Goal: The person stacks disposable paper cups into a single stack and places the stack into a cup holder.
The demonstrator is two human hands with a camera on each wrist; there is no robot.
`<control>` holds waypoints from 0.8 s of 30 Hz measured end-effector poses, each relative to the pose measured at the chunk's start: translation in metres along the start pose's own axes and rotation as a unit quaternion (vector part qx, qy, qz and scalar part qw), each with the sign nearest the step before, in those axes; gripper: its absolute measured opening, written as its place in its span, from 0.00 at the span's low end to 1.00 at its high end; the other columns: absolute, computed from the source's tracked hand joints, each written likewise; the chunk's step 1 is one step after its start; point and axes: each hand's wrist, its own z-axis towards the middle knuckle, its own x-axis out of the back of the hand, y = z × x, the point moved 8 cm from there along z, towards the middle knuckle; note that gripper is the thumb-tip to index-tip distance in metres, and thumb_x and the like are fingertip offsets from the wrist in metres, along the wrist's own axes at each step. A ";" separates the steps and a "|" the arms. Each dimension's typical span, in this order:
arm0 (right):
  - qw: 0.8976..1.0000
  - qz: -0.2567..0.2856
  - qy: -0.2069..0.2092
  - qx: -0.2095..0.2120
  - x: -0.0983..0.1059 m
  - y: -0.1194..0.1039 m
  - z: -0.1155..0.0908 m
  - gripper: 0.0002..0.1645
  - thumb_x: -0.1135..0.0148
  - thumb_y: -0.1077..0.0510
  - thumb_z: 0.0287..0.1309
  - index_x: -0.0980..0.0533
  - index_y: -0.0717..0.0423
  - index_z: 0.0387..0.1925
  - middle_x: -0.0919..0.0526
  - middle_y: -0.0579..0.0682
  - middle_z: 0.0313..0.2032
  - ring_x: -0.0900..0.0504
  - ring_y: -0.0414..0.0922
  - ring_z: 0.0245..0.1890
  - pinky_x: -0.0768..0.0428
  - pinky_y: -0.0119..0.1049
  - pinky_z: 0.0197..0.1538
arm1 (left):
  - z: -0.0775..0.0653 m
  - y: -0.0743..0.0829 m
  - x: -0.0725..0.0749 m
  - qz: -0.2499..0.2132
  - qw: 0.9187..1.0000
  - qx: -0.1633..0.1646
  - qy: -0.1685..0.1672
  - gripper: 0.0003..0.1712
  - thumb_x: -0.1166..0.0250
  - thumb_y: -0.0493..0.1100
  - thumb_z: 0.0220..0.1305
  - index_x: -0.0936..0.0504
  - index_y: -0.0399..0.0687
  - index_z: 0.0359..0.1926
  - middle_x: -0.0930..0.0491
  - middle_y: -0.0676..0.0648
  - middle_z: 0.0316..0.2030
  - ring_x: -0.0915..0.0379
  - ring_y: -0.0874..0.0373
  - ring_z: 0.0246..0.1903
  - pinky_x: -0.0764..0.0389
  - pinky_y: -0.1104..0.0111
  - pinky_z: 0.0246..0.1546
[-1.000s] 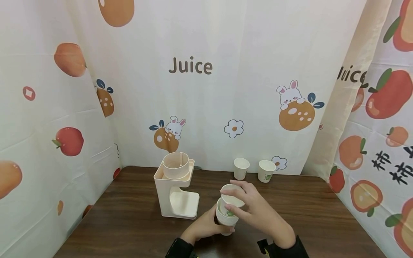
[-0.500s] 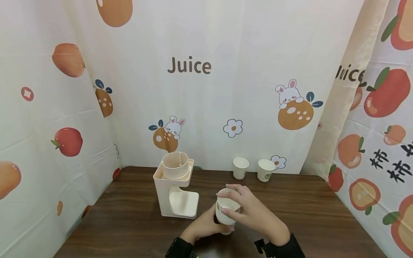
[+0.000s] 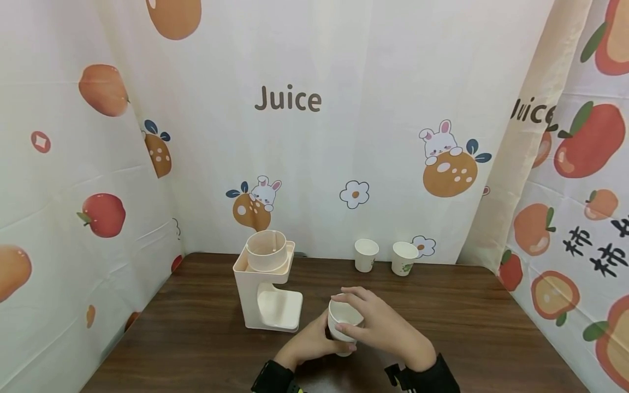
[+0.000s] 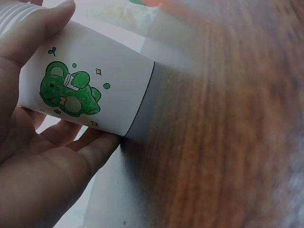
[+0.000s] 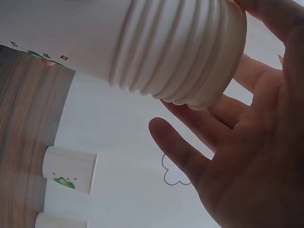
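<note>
Dark wood-grain table (image 3: pixel 162 349): spans the lower part of the head view. Cream appliance (image 3: pixel 249 297): stands upright on it, left of centre. Right hand (image 3: pixel 380 323), lower centre-right: thumb and fingers bracket the rim of the nested cup stack (image 3: pixel 341 315), in contact; firmness of hold cannot be told. Left hand (image 3: pixel 314 341), lower centre: curled round the stack's side, grasping it. The stack is at lower centre; whether its base touches the table cannot be confirmed. Assessed as light, with thin walls liable to dent; the nested rims probably stiffen the top end. Advised hold: low on the wall or just beneath the rims, with even, gentle pressure; smooth paper may slip. Two single cups, (image 3: pixel 366 255) and (image 3: pixel 404 258): upright, apart, right of centre near the table's back edge. Green bear print (image 4: pixel 71 90): on the stack's wall.
</note>
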 end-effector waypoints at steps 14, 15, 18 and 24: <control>1.000 0.010 -0.006 0.004 -0.004 0.004 0.000 0.31 0.44 0.35 0.57 0.32 0.39 0.61 0.32 0.45 0.60 0.35 0.43 0.59 0.25 0.49 0.52 | 0.000 0.001 0.000 -0.002 1.000 0.006 -0.004 0.46 0.29 0.52 0.51 0.46 0.68 0.66 0.29 0.57 0.54 0.31 0.61 0.50 0.30 0.54 0.52; 1.000 0.011 -0.007 0.002 -0.004 0.005 0.000 0.32 0.44 0.35 0.57 0.33 0.38 0.61 0.32 0.45 0.60 0.36 0.43 0.60 0.25 0.49 0.52 | 0.000 0.001 0.000 0.000 1.000 0.006 -0.003 0.46 0.29 0.52 0.51 0.46 0.68 0.66 0.29 0.57 0.54 0.31 0.61 0.50 0.30 0.54 0.52; 1.000 0.018 -0.015 -0.008 -0.005 0.006 0.000 0.33 0.43 0.35 0.56 0.34 0.37 0.62 0.33 0.44 0.61 0.37 0.43 0.60 0.26 0.49 0.54 | 0.000 0.000 -0.001 -0.005 1.000 0.007 -0.004 0.45 0.29 0.52 0.51 0.46 0.69 0.66 0.29 0.57 0.54 0.31 0.61 0.50 0.30 0.54 0.52; 0.999 0.035 -0.027 -0.030 -0.002 0.012 -0.003 0.34 0.42 0.34 0.56 0.35 0.37 0.62 0.33 0.45 0.62 0.36 0.42 0.59 0.26 0.49 0.53 | 0.000 -0.001 -0.001 -0.012 1.000 0.001 -0.002 0.44 0.29 0.51 0.51 0.44 0.68 0.65 0.29 0.55 0.54 0.31 0.60 0.50 0.28 0.57 0.50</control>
